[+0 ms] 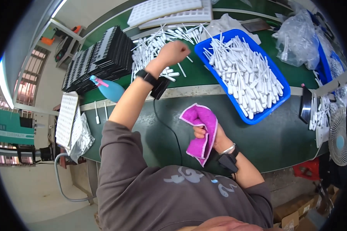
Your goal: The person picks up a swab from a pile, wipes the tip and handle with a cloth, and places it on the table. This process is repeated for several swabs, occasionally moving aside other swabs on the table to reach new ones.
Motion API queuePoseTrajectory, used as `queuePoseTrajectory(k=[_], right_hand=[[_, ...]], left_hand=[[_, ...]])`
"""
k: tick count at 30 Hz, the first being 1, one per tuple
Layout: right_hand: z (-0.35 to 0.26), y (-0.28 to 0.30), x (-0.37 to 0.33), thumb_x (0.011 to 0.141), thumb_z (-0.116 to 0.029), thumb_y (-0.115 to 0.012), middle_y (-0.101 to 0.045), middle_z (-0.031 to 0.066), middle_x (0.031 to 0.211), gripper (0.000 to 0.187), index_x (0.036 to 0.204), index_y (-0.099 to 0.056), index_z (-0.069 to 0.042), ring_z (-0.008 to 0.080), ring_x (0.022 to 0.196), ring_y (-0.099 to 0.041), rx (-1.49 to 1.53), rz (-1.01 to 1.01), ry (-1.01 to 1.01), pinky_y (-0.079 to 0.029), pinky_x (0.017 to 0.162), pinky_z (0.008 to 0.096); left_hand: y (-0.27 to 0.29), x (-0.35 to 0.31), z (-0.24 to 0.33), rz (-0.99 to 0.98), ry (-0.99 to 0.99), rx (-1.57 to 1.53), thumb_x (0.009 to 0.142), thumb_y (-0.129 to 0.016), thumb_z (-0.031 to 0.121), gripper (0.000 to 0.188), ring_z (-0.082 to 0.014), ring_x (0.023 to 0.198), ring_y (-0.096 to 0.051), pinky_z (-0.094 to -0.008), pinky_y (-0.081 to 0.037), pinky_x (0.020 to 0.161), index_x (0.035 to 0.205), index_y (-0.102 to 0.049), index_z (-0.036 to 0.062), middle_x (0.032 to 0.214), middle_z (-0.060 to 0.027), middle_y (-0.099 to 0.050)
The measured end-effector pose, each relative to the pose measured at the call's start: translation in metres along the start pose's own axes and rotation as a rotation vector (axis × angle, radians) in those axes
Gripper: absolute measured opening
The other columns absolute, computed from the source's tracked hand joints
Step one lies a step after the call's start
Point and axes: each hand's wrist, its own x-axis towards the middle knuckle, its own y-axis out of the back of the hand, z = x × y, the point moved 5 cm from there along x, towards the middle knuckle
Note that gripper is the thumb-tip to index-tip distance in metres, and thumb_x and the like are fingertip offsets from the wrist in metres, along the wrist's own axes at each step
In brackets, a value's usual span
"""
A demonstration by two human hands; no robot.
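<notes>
**Purple cloth (209,123) in right hand (220,138), left hand (173,53) over white sticks (144,57)**

We've got the cloth folded between the right fingers, above the tabletop (266,144). Left hand's blurred; we can't tell if it grips anything. Blue tray (254,120): heaped with similar sticks. Black racks (100,57) stacked left, blue bottle (110,91) beside left forearm (132,100).
</notes>
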Motion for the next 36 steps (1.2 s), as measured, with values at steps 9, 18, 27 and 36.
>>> queuePoseTrajectory(k=[9,18,27,36], right_hand=[[-0.010,0.000,-0.004,0.094,-0.026,-0.045,-0.042,0.0009,0.058,0.024,0.080,-0.050,-0.007,0.0112,0.050,-0.040,-0.057,-0.018,0.059,-0.037,0.052,0.0239],[-0.006,-0.003,0.008,0.095,-0.030,-0.047,-0.041,-0.0016,0.058,0.026,0.081,-0.051,-0.009,0.0076,0.050,-0.039,-0.109,-0.047,0.101,-0.033,0.049,0.0220],[-0.008,-0.014,-0.003,0.095,-0.035,-0.047,-0.041,-0.0042,0.056,0.030,0.080,-0.054,-0.011,0.0065,0.047,-0.037,-0.177,0.027,0.109,-0.031,0.046,0.0219],[-0.008,-0.018,-0.006,0.095,-0.037,-0.047,-0.041,-0.0039,0.056,0.031,0.079,-0.054,-0.011,0.0072,0.047,-0.037,-0.158,0.065,0.091,-0.033,0.047,0.0217]], left_hand=[[-0.036,-0.069,-0.026,0.041,-0.187,0.267,0.078,-0.063,0.019,0.016,-0.0367,0.075,-0.061,-0.0457,-0.049,0.065,0.088,-0.068,0.0073,0.084,-0.0160,-0.061],[-0.038,-0.095,0.006,0.162,-0.108,0.310,0.093,-0.051,0.020,0.022,-0.0272,0.052,-0.060,-0.0396,-0.046,0.048,0.110,-0.060,0.0075,0.060,-0.0137,-0.061],[-0.055,-0.187,0.018,0.283,0.296,-0.823,0.095,-0.052,0.019,0.028,-0.0068,0.055,-0.054,-0.0198,-0.043,0.046,0.118,-0.056,0.0024,0.086,-0.0058,-0.064],[-0.086,-0.221,0.016,0.284,0.595,-1.577,0.095,-0.054,0.020,0.035,-0.0089,0.065,-0.056,-0.0197,-0.044,0.050,0.125,-0.051,0.0025,0.092,-0.0061,-0.063]])
